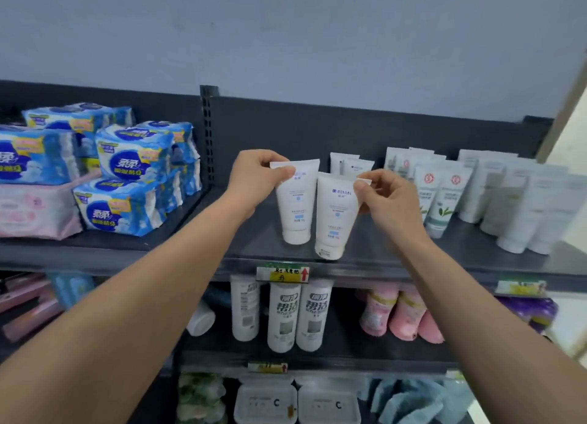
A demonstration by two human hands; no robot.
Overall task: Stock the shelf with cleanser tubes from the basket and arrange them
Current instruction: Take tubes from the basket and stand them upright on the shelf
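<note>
Item: two white cleanser tubes, top shelf (381, 255), middle bay.

Left tube (295, 201): upright, cap down on the shelf, flat sealed end at 12 o'clock. Left hand (254, 182) pinches that sealed end, thumb in front, fingers behind.

Right tube (335, 214): long axis near vertical, top leaning slightly toward 1 o'clock, cap at 6 o'clock close to the shelf's front lip; whether the cap rests on the shelf or hangs just above it cannot be told. Right hand (386, 201) pinches its upper right corner between thumb and fingertips.

Relation: tubes side by side, touching or nearly so, right tube nearer the front edge. Each hand sits at its own tube's top, so any squaring-up likely turns on pushing the right tube back toward 12 o'clock, level with its neighbour.

Adjacent stock: similar tubes (351, 166) behind at 1 o'clock; green-leaf tubes (441, 198) at 3 o'clock. Basket not in view.
</note>
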